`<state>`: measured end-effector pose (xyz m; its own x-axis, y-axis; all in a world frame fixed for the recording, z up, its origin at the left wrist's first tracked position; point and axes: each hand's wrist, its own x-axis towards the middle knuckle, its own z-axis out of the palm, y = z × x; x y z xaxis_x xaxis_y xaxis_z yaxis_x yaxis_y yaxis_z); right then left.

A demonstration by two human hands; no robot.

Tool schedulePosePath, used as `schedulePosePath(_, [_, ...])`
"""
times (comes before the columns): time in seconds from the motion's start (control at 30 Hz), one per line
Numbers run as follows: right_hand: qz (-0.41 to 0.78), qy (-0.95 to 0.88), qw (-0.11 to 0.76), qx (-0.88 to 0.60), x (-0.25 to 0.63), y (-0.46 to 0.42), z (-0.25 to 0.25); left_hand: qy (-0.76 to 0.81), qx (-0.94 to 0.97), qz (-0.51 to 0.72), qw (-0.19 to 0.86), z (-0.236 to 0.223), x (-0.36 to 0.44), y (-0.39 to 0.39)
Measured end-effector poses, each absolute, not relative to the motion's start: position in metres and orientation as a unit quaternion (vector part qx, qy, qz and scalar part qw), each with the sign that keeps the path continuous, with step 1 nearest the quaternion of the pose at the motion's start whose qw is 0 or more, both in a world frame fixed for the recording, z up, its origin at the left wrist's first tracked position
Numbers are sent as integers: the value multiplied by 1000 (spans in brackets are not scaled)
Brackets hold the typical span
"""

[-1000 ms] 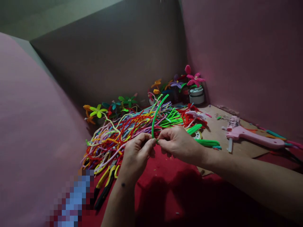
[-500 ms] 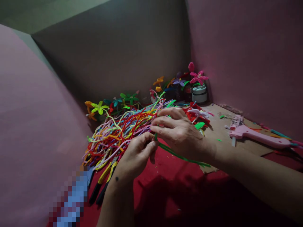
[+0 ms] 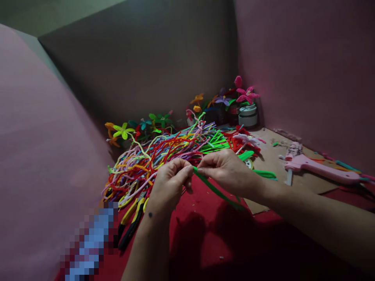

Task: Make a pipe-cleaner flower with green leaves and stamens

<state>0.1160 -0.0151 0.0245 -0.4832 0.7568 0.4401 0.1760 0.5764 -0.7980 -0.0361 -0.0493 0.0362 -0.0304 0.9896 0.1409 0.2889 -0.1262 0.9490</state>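
A green pipe cleaner [image 3: 218, 191] hangs down to the right from between my two hands, over the red cloth. My left hand [image 3: 172, 179] pinches its upper end between thumb and forefinger. Close beside it, my right hand [image 3: 225, 169] is closed, with thumb and fingertips pinched on the same end. Just behind my hands lies a big heap of coloured pipe cleaners [image 3: 140, 164], with a green bunch [image 3: 216, 142] at its right side. Green looped leaf shapes [image 3: 263, 174] lie beyond my right wrist.
Yellow-and-black pliers [image 3: 131, 218] lie left of my left forearm. A pink glue gun [image 3: 319, 168] rests on a cardboard sheet [image 3: 304, 183] at right. Pipe-cleaner flowers [image 3: 124, 130] stand along the back, some near a pale lidded jar [image 3: 247, 116]. Walls rise on three sides.
My right hand has come down from its raised, spread position and now pinches beside the left. The green pipe cleaner hangs more steeply, and the green bunch behind is uncovered.
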Motion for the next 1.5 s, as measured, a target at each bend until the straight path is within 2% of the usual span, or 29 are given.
schedulePosePath(0.23, [497,-728,370,-293,113,-10,22,556,588,482,337,39,-38,-48])
schedulePosePath(0.4, [515,-710,377,-298,113,-11,20,591,584,478,285,43,-39,-50])
schedulePosePath(0.63, [488,-717,398,-297,113,-16,21,549,510,506,427,42,-36,-52])
schedulePosePath(0.83, [520,-682,414,-306,109,-17,20,515,538,514,425,37,-34,-52])
schedulePosePath(1.07, [692,-568,368,-250,105,-16,17,542,560,505,371,34,-35,-49])
schedulePosePath(1.23, [748,-538,294,-254,104,-13,13,563,576,503,314,32,-38,-47])
schedulePosePath(1.4, [775,-524,252,-249,104,-8,7,599,600,485,213,26,-45,-42])
schedulePosePath(1.5, [783,-524,226,-247,105,-6,5,606,590,496,196,25,-47,-40])
